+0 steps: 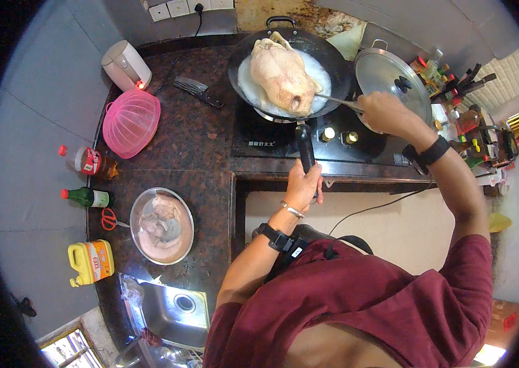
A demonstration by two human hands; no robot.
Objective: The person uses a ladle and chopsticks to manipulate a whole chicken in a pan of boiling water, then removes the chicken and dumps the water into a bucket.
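A whole plucked bird (280, 76), perhaps a duck, lies in cloudy, foamy liquid in a black wok (337, 78) on the black glass cooktop (264, 133). My left hand (304, 184) is closed around the wok's long black handle (304, 142). Above the cooktop's right side, my right hand (384, 110) grips a thin utensil (340, 100), whose far end meets the bird's right side near its lower end. Whether that end is a spoon, a fork or something else is hidden.
A glass lid (390, 73) leans right of the wok, near bottles and knives. Left on the granite counter (195, 152) are a cleaver (197, 91), a kettle (126, 66), a pink mesh cover (131, 123), a steel bowl (190, 216) of raw meat, and scissors (109, 219). A sink (172, 317) lies lower left.
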